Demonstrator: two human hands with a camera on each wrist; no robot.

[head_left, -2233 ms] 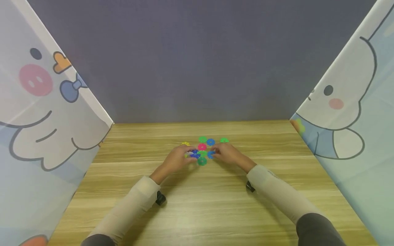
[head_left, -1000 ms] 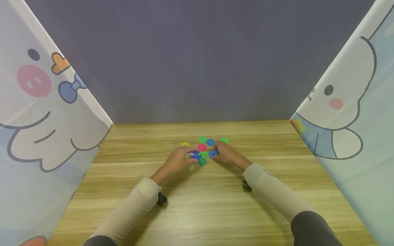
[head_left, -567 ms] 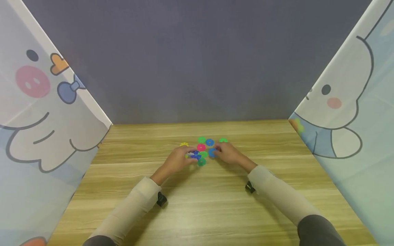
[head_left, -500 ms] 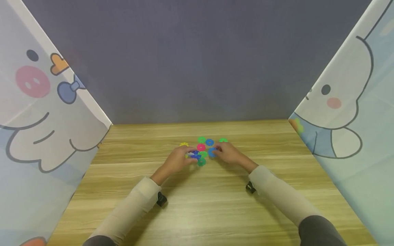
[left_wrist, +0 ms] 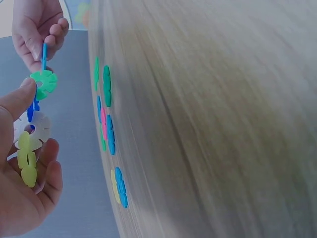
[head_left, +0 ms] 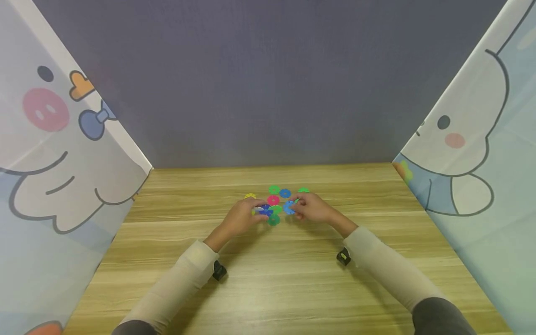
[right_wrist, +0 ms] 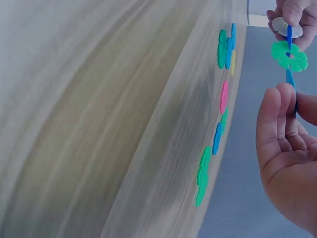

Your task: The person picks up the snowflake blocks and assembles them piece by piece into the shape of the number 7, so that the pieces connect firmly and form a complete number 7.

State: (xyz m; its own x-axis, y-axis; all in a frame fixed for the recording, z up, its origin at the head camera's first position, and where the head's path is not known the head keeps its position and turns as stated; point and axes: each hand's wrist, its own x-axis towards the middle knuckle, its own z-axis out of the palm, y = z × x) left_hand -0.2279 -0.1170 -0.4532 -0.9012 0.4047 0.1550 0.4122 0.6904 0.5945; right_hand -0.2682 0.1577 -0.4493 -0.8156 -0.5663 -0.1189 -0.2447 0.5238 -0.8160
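Note:
In the head view my left hand (head_left: 242,217) grips a short chain of slotted snowflake discs above the table. In the left wrist view the chain runs from a yellow disc (left_wrist: 26,161) through a white disc (left_wrist: 40,134) and a dark blue disc (left_wrist: 32,106) to a green disc (left_wrist: 46,84). My right hand (head_left: 315,208) pinches a lighter blue disc (head_left: 288,207) between thumb and fingers. That disc's edge (right_wrist: 290,78) meets the rim of the chain's green disc (right_wrist: 285,57); whether it sits in a slot I cannot tell.
Loose discs lie flat on the wooden table (head_left: 268,279): pink (head_left: 273,200), dark green (head_left: 273,219), green (head_left: 274,190), blue (head_left: 285,193), yellow (head_left: 250,196) and another green one (head_left: 303,190). A grey wall (head_left: 268,93) stands behind, with cartoon-printed panels (head_left: 456,102) at the sides.
My right hand has shifted slightly right and its fingers are more curled. The lighter blue disc has shown at varying tilts beside the chain's green disc. My left hand stays nearly still.

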